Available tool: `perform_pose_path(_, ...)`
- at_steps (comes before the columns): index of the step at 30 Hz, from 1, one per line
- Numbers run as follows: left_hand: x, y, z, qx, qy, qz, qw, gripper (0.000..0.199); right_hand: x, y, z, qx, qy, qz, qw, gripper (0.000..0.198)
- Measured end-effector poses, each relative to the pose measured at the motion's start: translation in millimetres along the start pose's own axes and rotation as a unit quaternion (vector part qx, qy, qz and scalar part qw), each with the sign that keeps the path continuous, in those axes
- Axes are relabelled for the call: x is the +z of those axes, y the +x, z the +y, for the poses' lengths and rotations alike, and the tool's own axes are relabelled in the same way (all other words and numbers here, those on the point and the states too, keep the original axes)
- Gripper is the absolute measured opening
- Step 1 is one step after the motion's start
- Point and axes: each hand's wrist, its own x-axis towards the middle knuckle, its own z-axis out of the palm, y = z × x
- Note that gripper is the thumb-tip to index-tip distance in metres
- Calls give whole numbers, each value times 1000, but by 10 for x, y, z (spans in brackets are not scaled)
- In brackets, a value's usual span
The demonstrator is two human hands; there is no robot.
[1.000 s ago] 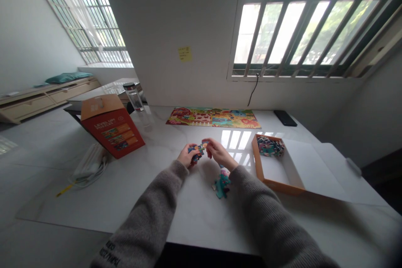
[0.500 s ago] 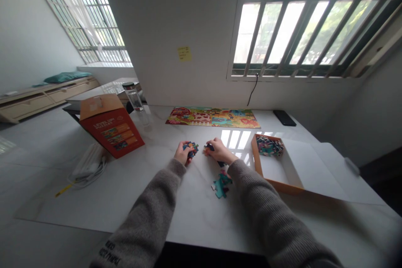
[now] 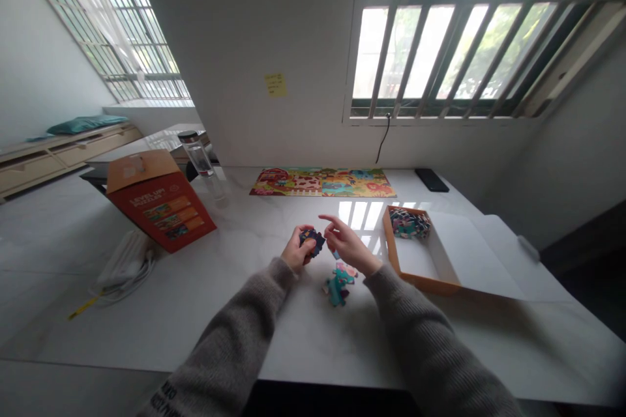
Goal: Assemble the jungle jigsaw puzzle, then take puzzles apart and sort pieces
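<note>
My left hand (image 3: 296,249) is closed around a small stack of dark puzzle pieces (image 3: 313,244), its thumb lying across the top. Just to the right of the stack is my right hand (image 3: 348,246), index finger stretched out and the other fingers bent close to the stack's edge. I see no piece clearly gripped in it. A light blue bit (image 3: 336,254) shows beneath its fingers; whether it is held or lies on the table I cannot tell. Below the hands, several teal and pink puzzle pieces (image 3: 338,288) lie in a loose heap on the white table.
An orange-rimmed box (image 3: 424,279) at right holds more puzzle pieces (image 3: 409,224). Assembled picture puzzles (image 3: 323,182) lie along the wall. Around them are a black phone (image 3: 431,180), a red puzzle box (image 3: 169,212), a glass bottle (image 3: 196,153) and a white power strip (image 3: 124,260).
My right hand held a dark piece apart from the stack; now its index finger is stretched out beside the stack. My left hand has turned, showing a dark piece on top. The view has shifted slightly.
</note>
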Motion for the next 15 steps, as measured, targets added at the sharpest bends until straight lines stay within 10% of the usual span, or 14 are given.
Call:
perform_pose_path(4,-37,14,25,-14,18,47,999,50,-116,-211,62,53,-310,95,945,30)
perform_pose_path(8,-27,-5,14,-4,53,42,998,48,-66,-309,173,134,-465,41,874,40)
perform_pose_path(15,-32,1,-29,16,104,60,993,44,-44,-240,300,129,-366,18,921,27)
